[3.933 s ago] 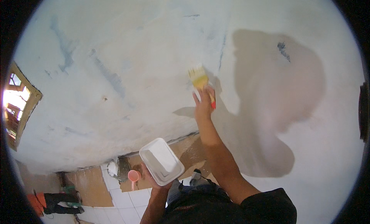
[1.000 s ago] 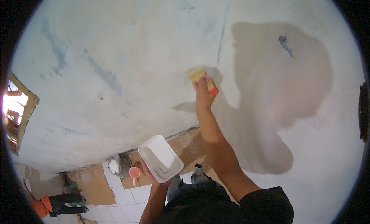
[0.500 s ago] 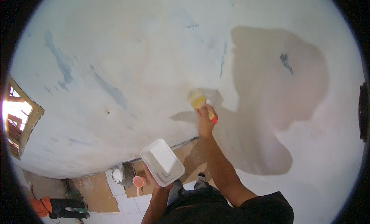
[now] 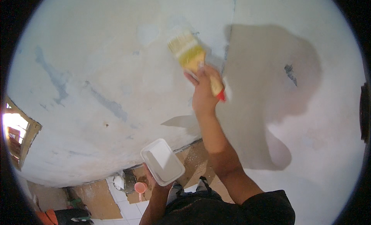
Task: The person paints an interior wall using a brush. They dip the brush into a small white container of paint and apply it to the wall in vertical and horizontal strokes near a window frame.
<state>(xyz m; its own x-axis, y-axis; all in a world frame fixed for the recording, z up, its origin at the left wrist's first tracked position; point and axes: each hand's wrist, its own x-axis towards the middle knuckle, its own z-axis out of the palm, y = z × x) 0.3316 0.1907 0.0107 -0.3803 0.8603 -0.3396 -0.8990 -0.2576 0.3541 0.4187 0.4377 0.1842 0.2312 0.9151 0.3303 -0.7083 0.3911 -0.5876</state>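
Where a patchy white wall fills most of the view, a person's right hand is raised in front of it, fingers closed around the handle of a wide flat paintbrush. The handle has a red end; the pale bristles point up and left, and blur hides whether they touch the wall. Lower down, the left hand supports a white rectangular tray from beneath, the tray hiding most of its fingers. The tray also blocks part of the floor and the wall's foot. Just left of it, a pink dipper lies beside a grey bucket, near brown cardboard and white floor tiles. A large shadow darkens the wall at right. At far left are a window frame and, below, another person in orange and black, partly cut off.
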